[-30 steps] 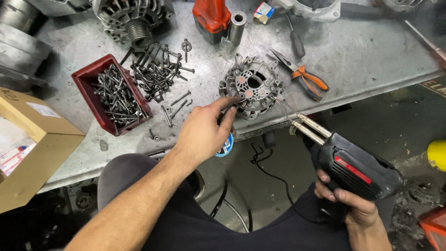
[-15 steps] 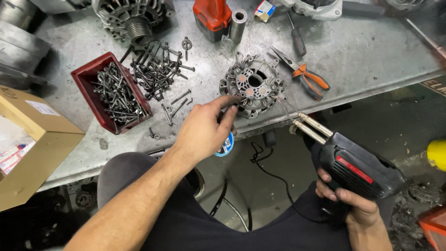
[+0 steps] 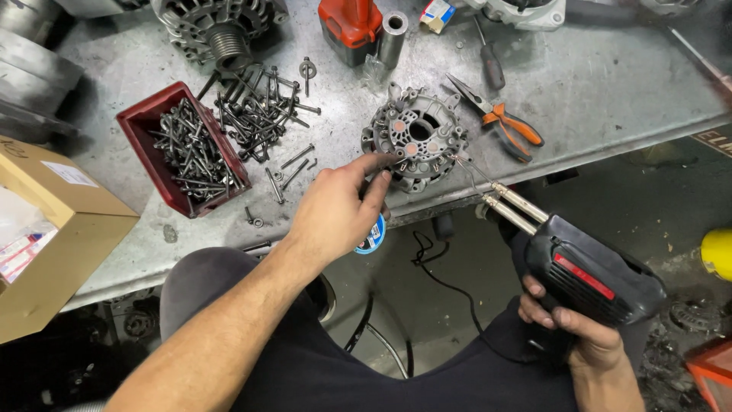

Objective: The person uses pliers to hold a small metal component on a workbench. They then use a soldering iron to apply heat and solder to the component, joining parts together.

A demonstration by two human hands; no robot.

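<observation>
Solder gun [image 3: 587,271], black w/ a red stripe, sits gripped in the right hand [image 3: 576,332], fingers wrapped tight round the handle; its wire tip reaches up to the right side of the round grey rectifier plate [image 3: 415,137], touching or just shy of it, can't tell which. Left hand [image 3: 335,210] is partly closed, index finger out onto the plate's near-left rim; a small blue solder spool [image 3: 374,236] peeks from under it, prob. held by the curled fingers. Plate lies on the metal desk [image 3: 610,84], close to the front edge.

Risks, as I judge it: that pointing finger is near the tip, so a slip could burn it; plate so near the edge could get nudged off toward the lap; gun's cord hangs below the desk and might snag a knee.

Room: left of the plate is crowded w/ loose bolts [image 3: 259,114] and a red bin [image 3: 179,149] full of them; orange-handled pliers [image 3: 499,118] lie just right. Beyond the pliers, bare desk
</observation>
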